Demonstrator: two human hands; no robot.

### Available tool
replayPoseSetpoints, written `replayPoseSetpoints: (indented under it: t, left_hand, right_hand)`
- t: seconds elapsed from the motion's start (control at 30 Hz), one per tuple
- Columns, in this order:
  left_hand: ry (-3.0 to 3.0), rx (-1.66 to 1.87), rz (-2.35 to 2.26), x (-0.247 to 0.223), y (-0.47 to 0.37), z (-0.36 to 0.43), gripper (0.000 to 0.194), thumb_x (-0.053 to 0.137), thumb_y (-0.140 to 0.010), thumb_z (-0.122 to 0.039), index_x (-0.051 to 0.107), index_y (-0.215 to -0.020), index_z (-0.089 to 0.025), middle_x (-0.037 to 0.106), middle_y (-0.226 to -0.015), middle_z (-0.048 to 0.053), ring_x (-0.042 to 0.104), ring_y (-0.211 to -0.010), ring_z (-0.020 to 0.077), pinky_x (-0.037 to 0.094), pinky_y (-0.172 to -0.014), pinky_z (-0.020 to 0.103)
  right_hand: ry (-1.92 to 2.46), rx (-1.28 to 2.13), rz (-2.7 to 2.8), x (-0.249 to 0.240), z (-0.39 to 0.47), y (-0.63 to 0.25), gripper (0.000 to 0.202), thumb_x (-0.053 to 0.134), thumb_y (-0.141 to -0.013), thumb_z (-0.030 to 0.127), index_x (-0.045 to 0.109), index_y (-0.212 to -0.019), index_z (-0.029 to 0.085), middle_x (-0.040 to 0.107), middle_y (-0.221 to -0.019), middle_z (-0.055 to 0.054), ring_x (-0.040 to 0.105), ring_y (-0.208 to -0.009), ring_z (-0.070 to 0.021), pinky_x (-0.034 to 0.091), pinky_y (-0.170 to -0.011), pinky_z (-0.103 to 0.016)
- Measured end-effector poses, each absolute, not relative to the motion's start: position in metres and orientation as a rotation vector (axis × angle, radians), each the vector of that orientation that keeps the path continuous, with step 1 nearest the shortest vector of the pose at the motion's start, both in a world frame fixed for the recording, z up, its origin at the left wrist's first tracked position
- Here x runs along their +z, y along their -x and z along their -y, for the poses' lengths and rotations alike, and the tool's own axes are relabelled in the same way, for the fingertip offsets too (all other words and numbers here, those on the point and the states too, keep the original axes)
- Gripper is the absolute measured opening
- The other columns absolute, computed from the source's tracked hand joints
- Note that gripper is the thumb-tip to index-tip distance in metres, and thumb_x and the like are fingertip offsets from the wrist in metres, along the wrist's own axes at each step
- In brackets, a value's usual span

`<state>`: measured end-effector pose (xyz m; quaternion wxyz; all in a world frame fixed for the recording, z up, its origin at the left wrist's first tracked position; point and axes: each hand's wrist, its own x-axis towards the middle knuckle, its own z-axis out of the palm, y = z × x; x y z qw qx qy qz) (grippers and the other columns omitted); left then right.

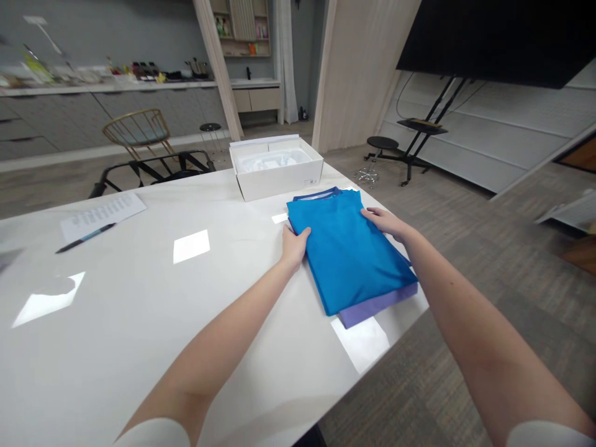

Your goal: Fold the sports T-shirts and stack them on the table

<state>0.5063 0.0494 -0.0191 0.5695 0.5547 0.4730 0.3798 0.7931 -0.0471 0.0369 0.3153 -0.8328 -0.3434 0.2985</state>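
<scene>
At the near end of a folded stack, an edge of purple cloth (379, 305) shows from under a bright blue cloth (347, 248). The stack lies flat on the white table (186, 335), by its right-hand edge. The left hand (295, 245) grasps the stack's left side, thumb over the blue cloth and the other fingers mostly hidden. The right hand (384, 222) grips the opposite side, near the far corner. A dark blue band (321, 195) shows past the stack's far end.

To the left, a dark pen with a blue section (86, 238) lies at the near edge of a paper sheet (105, 215), whose lines of writing are too small to read. Just beyond the stack stands an open white box (279, 180) with clear wrapping (272, 161) inside; the small printed label (310, 182) on its near side is illegible. Farther off are a black-seated stool (382, 143), a large dark screen (493, 37) and a cluttered counter (112, 85).
</scene>
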Motion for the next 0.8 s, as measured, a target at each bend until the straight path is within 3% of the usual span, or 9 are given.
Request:
replayPoseSetpoints:
  t: [0.13, 0.27, 0.43, 0.63, 0.8]
  left_hand:
    - [-1.371, 0.824, -1.090, -0.011, -0.507, -0.022, 0.074, 0.077, -0.082, -0.045, 0.042, -0.142, -0.022, 0.061, -0.142, 0.015, 0.061, -0.127, 0.0293, 0.048, -0.108, 0.043]
    - [-1.444, 0.720, -1.151, 0.002, -0.509, -0.015, 0.076, 0.078, -0.079, -0.037, 0.042, -0.143, -0.017, 0.062, -0.140, 0.018, 0.062, -0.125, 0.0332, 0.048, -0.106, 0.045]
    - [-1.489, 0.776, -1.172, 0.006, -0.481, -0.021, 0.070, 0.076, -0.077, -0.027, 0.049, -0.141, -0.022, 0.066, -0.137, 0.013, 0.063, -0.125, 0.0308, 0.047, -0.107, 0.042]
    - [-1.435, 0.848, -1.229, 0.004, -0.369, -0.028, 0.075, 0.075, -0.075, -0.026, 0.049, -0.145, -0.020, 0.064, -0.140, 0.013, 0.063, -0.124, 0.0306, 0.049, -0.106, 0.042]
    - [-1.373, 0.935, -1.329, -0.001, -0.235, -0.031, 0.073, 0.074, -0.074, -0.027, 0.050, -0.143, -0.021, 0.066, -0.137, 0.012, 0.066, -0.119, 0.0302, 0.052, -0.101, 0.042]
  right_hand:
    - [2.197, 0.897, 0.865, 0.046, 0.078, -0.780, 0.082, 0.072, -0.081, 0.067, 0.051, -0.150, 0.029, 0.051, -0.154, -0.014, 0.058, -0.129, -0.0355, 0.052, -0.103, -0.048]
    - [2.083, 0.874, 0.887, 0.052, 0.087, -0.749, 0.064, 0.076, -0.082, 0.056, 0.065, -0.137, 0.025, 0.065, -0.139, -0.012, 0.063, -0.124, -0.0335, 0.053, -0.104, -0.046]
    - [2.049, 0.906, 0.895, 0.063, 0.092, -0.705, 0.058, 0.082, -0.077, 0.050, 0.070, -0.127, 0.021, 0.072, -0.126, -0.014, 0.067, -0.117, -0.0336, 0.057, -0.098, -0.045]
    - [1.887, 1.131, 1.107, 0.058, 0.085, -0.622, 0.054, 0.084, -0.077, 0.047, 0.070, -0.122, 0.021, 0.073, -0.123, -0.012, 0.071, -0.107, -0.0299, 0.061, -0.089, -0.041]
    - [1.812, 1.103, 1.327, 0.045, 0.052, -0.511, 0.058, 0.084, -0.075, 0.048, 0.068, -0.123, 0.020, 0.074, -0.117, -0.013, 0.071, -0.099, -0.0293, 0.061, -0.085, -0.040]
